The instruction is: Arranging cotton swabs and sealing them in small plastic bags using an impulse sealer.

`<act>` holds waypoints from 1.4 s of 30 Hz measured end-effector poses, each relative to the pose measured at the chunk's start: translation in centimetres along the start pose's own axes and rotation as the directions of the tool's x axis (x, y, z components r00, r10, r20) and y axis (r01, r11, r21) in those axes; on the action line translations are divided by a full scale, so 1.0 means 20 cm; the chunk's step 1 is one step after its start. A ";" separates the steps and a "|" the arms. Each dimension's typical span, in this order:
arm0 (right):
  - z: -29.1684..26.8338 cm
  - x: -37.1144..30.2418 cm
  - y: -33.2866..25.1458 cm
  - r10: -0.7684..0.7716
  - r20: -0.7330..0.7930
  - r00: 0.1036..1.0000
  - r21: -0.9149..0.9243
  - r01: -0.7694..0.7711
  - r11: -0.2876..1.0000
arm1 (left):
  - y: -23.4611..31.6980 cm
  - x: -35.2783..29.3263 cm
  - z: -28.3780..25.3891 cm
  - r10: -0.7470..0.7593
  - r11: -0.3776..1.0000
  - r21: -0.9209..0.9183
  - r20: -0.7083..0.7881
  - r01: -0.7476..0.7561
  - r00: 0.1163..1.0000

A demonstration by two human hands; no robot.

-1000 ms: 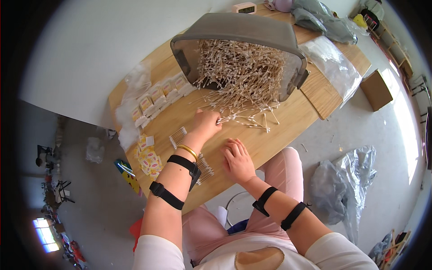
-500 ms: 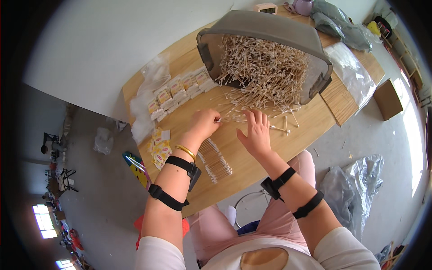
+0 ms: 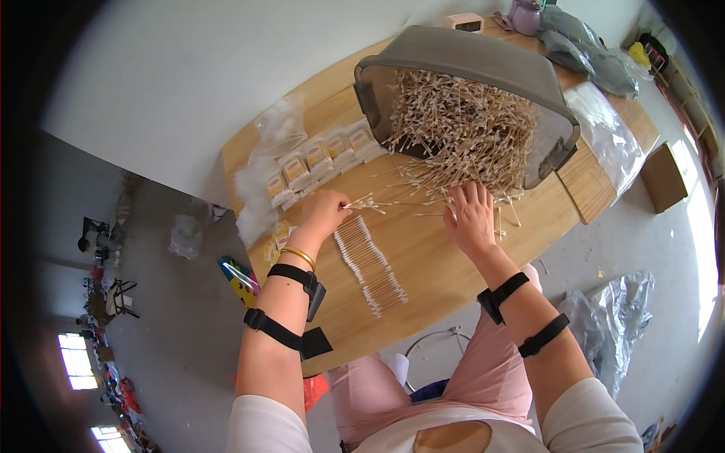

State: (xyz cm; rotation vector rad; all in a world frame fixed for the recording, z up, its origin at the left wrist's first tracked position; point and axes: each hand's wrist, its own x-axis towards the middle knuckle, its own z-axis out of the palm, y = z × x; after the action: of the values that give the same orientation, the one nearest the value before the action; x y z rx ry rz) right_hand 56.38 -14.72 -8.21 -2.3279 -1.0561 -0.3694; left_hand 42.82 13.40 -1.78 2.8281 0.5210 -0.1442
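My left hand is closed on a few cotton swabs, whose white tips fan out to the right of its fingers. To the right, my right hand is open, palm down, its fingertips at the edge of a big heap of loose cotton swabs. That heap spills out of a grey plastic bin tipped on its side. Between my forearms, a neat row of swabs lies side by side on the wooden table.
Packs of swabs line up left of the bin, beside clear plastic film. Small yellow-and-white cards lie by my left wrist. A pink clock stands behind the bin, and a clear plastic bag lies at the right.
My left hand has shifted slightly left with the swabs, which now show fanned out. My right hand has moved right and up to the heap's edge. The head view has shifted a little.
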 end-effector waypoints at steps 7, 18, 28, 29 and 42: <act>0.02 -0.20 -0.19 -0.043 0.163 0.986 0.142 0.019 0.990 | -0.10 -0.02 0.05 -0.077 0.991 -0.113 -0.005 0.076 0.997; 0.04 -0.21 -0.22 -0.060 0.140 0.988 0.112 0.045 0.993 | -0.03 -0.03 0.23 0.042 0.988 -0.128 -0.329 -0.089 0.943; 0.03 -0.21 -0.23 -0.034 0.162 0.986 0.112 0.016 0.994 | -0.15 0.00 0.20 -0.010 0.986 -0.163 -0.293 -0.040 0.956; 0.03 -0.21 -0.23 -0.034 0.162 0.986 0.115 0.016 0.993 | -0.16 -0.02 0.19 0.000 0.990 -0.136 -0.277 -0.039 0.961; 0.03 -0.20 -0.24 -0.030 0.169 0.985 0.123 0.009 0.992 | -0.21 -0.24 0.17 -0.223 0.920 -0.367 -0.208 0.135 0.952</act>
State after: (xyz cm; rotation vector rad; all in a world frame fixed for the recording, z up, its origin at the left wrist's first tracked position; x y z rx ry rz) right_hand 50.16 -14.30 -8.76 -2.2727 -1.1494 -0.1100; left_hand 36.67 14.64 -5.43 2.4574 0.7774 0.2474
